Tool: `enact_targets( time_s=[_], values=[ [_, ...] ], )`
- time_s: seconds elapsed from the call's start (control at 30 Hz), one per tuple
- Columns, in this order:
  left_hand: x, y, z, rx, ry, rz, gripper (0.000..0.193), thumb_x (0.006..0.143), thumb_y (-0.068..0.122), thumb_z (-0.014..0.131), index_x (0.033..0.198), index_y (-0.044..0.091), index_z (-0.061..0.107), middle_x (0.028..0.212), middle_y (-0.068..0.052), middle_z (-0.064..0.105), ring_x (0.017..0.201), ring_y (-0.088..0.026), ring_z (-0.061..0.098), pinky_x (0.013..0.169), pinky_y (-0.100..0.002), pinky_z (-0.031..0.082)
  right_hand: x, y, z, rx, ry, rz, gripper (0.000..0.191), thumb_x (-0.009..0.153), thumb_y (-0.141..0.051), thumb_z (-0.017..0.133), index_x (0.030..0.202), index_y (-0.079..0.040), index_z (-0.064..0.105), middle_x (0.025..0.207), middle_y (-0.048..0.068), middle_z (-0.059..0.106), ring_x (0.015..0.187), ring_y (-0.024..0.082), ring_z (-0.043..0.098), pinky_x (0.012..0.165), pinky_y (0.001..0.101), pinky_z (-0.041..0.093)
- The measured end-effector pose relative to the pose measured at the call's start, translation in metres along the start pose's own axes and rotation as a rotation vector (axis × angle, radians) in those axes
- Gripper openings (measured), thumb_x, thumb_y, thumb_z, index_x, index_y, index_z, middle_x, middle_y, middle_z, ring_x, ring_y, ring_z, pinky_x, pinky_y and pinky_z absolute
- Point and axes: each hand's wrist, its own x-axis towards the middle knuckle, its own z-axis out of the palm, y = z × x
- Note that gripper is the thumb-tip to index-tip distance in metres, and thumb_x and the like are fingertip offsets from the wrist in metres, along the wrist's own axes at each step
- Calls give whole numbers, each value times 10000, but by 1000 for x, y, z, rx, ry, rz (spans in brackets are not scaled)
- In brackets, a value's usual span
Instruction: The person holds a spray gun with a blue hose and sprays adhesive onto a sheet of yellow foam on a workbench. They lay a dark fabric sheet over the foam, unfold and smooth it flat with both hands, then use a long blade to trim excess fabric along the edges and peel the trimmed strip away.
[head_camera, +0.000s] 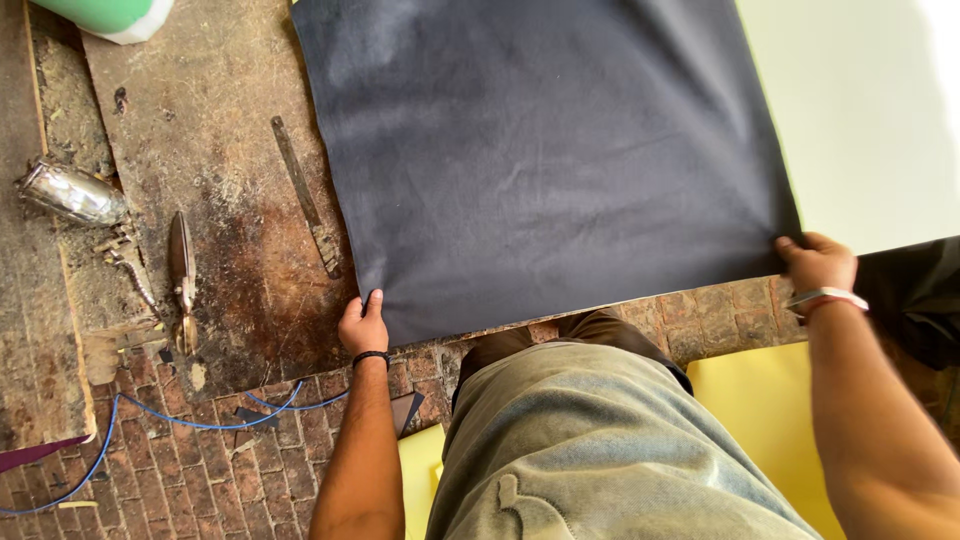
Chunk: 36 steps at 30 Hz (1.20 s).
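A big dark grey fabric sheet (545, 150) lies spread over my worn wooden workbench (200, 150). My left hand (363, 325) pinches its near left corner, and my right hand (818, 262) pinches the near right corner. Shears (181, 280) and a metal file (305, 195) lie just left of the fabric.

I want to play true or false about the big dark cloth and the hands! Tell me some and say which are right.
1. Both hands grip the near edge of the dark sheet. True: left hand at one corner, right hand at the other.
2. The sheet is bright red. False: it is dark grey-blue.
3. Metal shears lie on the worn workbench, left of the sheet. True.
4. The left hand holds the shears. False: they lie untouched.
5. A blue cable runs over the brick floor. True.
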Motion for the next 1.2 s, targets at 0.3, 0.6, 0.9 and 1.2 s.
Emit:
enact_targets(
  time_s=[0.3, 0.6, 0.9, 1.2],
  values=[
    [-2, 1, -1, 8, 60, -40, 362, 860, 361, 839, 1007, 37, 771, 851, -122, 768, 738, -215, 702, 708, -366, 545, 3, 5, -2, 1, -44, 61, 283, 931, -240, 774, 1147, -58, 768, 944, 77, 761, 795, 154, 686, 762, 350, 544],
    [-28, -7, -8, 72, 38, -46, 351, 932, 361, 792, 1082, 46, 750, 885, -113, 761, 771, -238, 702, 721, -378, 555, 3, 7, -8, -231, 7, 37, 266, 954, -220, 783, 1155, -46, 775, 898, 101, 740, 762, 165, 655, 730, 324, 501],
    [-49, -11, -4, 186, 78, -23, 288, 932, 313, 777, 1089, 73, 744, 926, -106, 764, 809, -256, 717, 738, -399, 554, 20, 20, -37, 738, -432, 141, 405, 942, -212, 769, 1257, 25, 680, 1122, 54, 733, 977, 158, 713, 891, 337, 592],
    [-43, -3, -3, 177, 91, -103, 303, 876, 295, 844, 1066, 73, 763, 914, -103, 766, 799, -244, 715, 756, -388, 564, 11, 21, -14, -268, 60, -19, 350, 944, -309, 795, 1181, -52, 772, 1014, 167, 756, 910, 295, 696, 851, 414, 523]
  ],
)
